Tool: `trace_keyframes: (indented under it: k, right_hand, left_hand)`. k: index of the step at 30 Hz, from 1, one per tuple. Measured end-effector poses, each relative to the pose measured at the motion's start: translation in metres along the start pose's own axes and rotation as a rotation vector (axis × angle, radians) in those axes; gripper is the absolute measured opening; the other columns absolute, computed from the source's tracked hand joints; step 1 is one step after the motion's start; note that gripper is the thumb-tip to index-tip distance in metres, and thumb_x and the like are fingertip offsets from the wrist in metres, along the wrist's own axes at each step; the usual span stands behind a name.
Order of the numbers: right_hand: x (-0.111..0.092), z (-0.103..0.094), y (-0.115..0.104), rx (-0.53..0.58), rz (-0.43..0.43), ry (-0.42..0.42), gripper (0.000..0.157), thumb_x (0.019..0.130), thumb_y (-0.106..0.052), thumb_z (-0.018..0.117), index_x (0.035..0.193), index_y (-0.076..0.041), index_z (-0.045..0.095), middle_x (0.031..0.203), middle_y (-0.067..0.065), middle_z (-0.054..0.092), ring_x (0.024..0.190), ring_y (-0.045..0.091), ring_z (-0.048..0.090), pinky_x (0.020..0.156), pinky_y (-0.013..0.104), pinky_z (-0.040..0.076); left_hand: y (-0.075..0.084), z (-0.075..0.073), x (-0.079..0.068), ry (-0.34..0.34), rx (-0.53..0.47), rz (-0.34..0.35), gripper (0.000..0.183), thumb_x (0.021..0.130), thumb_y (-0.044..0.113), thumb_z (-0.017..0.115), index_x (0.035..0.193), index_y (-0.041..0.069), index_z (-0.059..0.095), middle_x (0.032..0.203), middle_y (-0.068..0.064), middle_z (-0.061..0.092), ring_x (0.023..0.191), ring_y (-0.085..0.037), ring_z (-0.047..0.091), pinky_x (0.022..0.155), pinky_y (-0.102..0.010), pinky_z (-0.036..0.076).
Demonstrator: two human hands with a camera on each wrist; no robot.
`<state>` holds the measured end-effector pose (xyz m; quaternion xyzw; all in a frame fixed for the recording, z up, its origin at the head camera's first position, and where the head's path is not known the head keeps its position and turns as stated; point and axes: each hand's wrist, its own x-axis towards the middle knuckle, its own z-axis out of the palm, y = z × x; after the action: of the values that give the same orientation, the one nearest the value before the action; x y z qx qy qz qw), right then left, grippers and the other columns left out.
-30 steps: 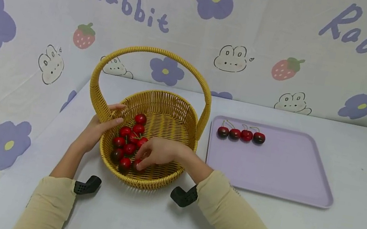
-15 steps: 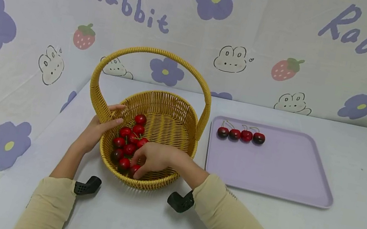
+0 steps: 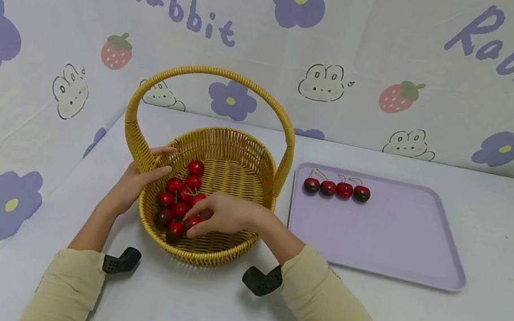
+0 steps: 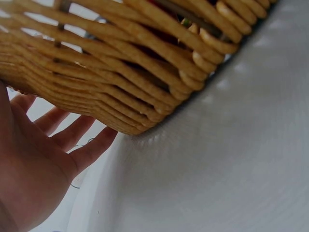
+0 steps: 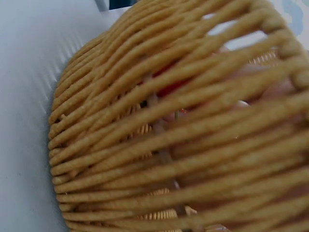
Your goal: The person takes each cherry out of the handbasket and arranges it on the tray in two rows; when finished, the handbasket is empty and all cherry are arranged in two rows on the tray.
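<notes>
A yellow woven basket (image 3: 219, 256) with a tall arched handle stands on the white table, several red cherries (image 3: 174, 185) gathered in its left half. At the left side my left hand (image 3: 130, 185) holds the basket by the rim near the handle's foot. In the left wrist view the spread fingers (image 4: 94, 149) of that hand touch the outer wall. My right hand (image 3: 227, 214) is inside the basket and pinches a dark red cherry (image 3: 192, 222) between thumb and fingers. Seen from the right wrist, the basket's weave (image 5: 120, 159) mostly hides that hand.
To the right of the basket lies a shallow lilac tray (image 3: 377, 239). A row of several stemmed cherries (image 3: 344, 191) sits along its back left edge. A printed cloth (image 3: 264, 58) hangs behind the table.
My right hand dips toward the basket's front, then comes back up slightly with the pinched cherry. The left hand and the basket stay in place.
</notes>
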<state>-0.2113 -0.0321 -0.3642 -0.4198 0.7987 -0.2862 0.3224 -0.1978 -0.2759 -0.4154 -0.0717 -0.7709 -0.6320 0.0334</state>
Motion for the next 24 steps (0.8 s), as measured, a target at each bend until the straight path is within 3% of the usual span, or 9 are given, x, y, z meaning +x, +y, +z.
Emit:
trace_keyframes:
  k: [7,12,18,24]
  right_hand:
    - [-0.012,-0.009,0.006,0.180,0.005,0.061,0.032,0.087,-0.028,0.071,0.115,-0.015,0.063,0.094,-0.001,0.062,0.091,0.014,0.055,0.078,0.027,0.045]
    - [-0.022,-0.015,0.006,0.186,-0.030,0.132,0.034,0.089,-0.032,0.068,0.120,-0.017,0.065,0.100,-0.001,0.058,0.095,0.016,0.051,0.080,0.029,0.045]
    - [-0.038,-0.022,0.003,0.274,-0.097,0.181,0.030,0.087,-0.020,0.071,0.114,-0.009,0.062,0.104,0.001,0.062,0.100,0.017,0.056,0.089,0.028,0.045]
    - [-0.058,-0.031,0.004,0.333,-0.088,0.236,0.034,0.089,-0.021,0.069,0.121,-0.014,0.063,0.110,-0.001,0.063,0.102,0.020,0.057,0.088,0.034,0.048]
  left_hand:
    - [0.000,0.000,0.000,0.001,-0.002,-0.002,0.051,0.095,0.020,0.056,0.139,0.001,0.041,0.146,-0.012,0.036,0.136,-0.027,0.030,0.109,-0.048,0.023]
    - [-0.002,0.000,-0.001,0.001,-0.010,-0.012,0.051,0.095,0.020,0.056,0.140,0.001,0.040,0.147,-0.013,0.036,0.137,-0.027,0.029,0.109,-0.048,0.022]
    - [-0.002,0.000,-0.001,0.001,-0.014,-0.011,0.052,0.095,0.021,0.056,0.140,0.000,0.040,0.147,-0.014,0.036,0.137,-0.027,0.029,0.109,-0.049,0.021]
    - [-0.001,0.000,0.000,0.001,-0.014,-0.010,0.052,0.095,0.022,0.056,0.140,0.001,0.040,0.146,-0.014,0.037,0.136,-0.028,0.030,0.109,-0.050,0.022]
